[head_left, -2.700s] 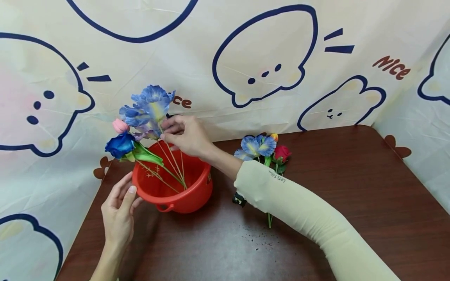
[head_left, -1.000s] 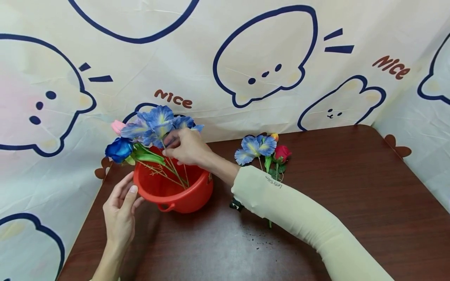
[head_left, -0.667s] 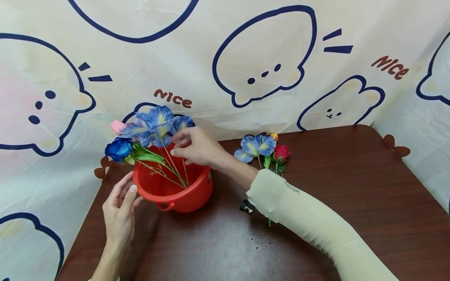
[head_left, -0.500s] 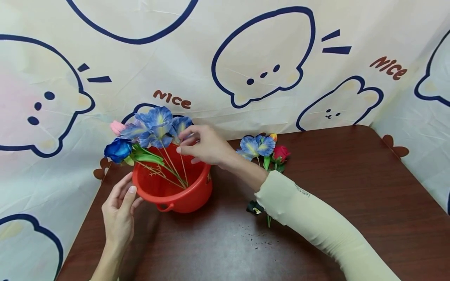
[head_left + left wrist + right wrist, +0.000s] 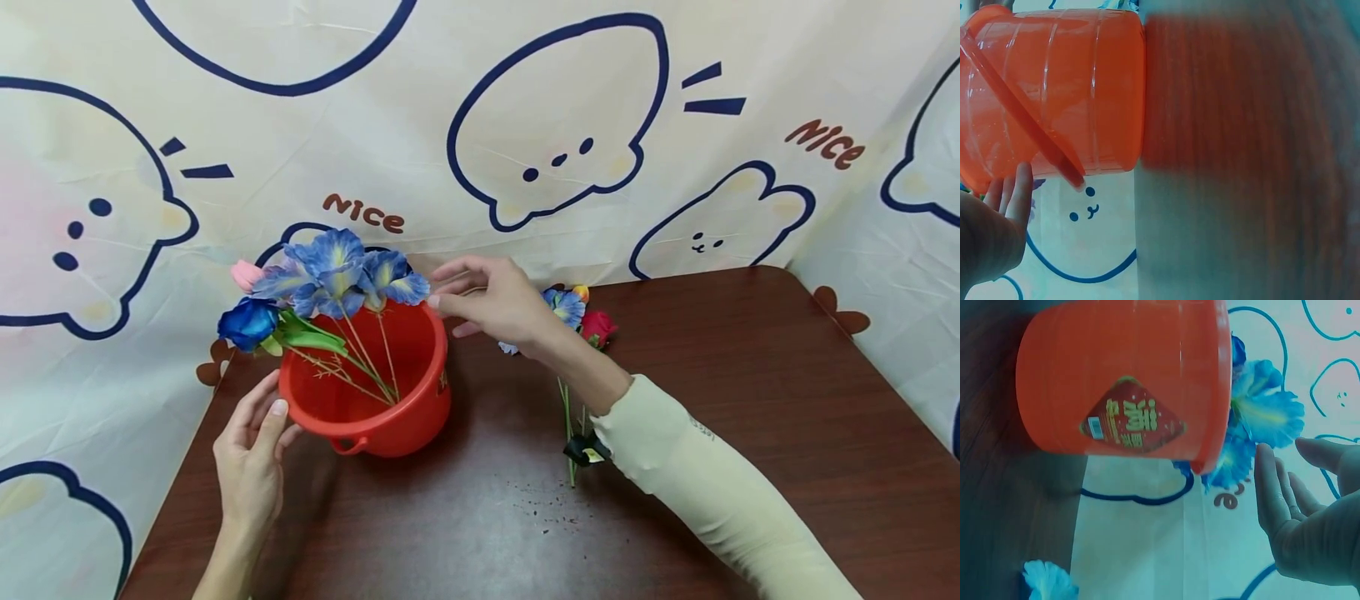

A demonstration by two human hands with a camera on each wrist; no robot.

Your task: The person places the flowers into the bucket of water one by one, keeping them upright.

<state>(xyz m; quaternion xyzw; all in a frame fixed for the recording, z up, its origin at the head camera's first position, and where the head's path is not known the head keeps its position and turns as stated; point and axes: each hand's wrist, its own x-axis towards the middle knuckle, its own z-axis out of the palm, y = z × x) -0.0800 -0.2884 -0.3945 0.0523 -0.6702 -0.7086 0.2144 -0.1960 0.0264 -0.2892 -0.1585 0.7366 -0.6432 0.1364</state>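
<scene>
A red bucket (image 5: pixel 405 433) stands on the left side of the table, holding artificial flowers. Blue irises (image 5: pixel 330 267) lean over its back rim, with a blue rose (image 5: pixel 247 323) and a pink tulip (image 5: pixel 246 275) at the left; their thin stems meet low inside. My left hand (image 5: pixel 251 458) rests against the bucket's left side at the rim, its fingers fairly straight in the left wrist view. Just right of the iris petals, my right hand (image 5: pixel 495 300) has its fingers and thumb apart with nothing between them; the right wrist view shows its fingertips (image 5: pixel 1265 453) close beside the petals.
More flowers lie right of the bucket, partly behind my right arm: a blue iris (image 5: pixel 566 307), a red rose (image 5: pixel 597 327) and green stems (image 5: pixel 567 417). A small black object (image 5: pixel 581 450) overlaps the stems. Dark specks dot the table (image 5: pixel 450 533). Printed cloth (image 5: pixel 420 167) hangs behind.
My right hand lowered an iris stem into the bucket, let go of it and drew back to the right. The flower heads now sit lower. My left hand stayed at the bucket.
</scene>
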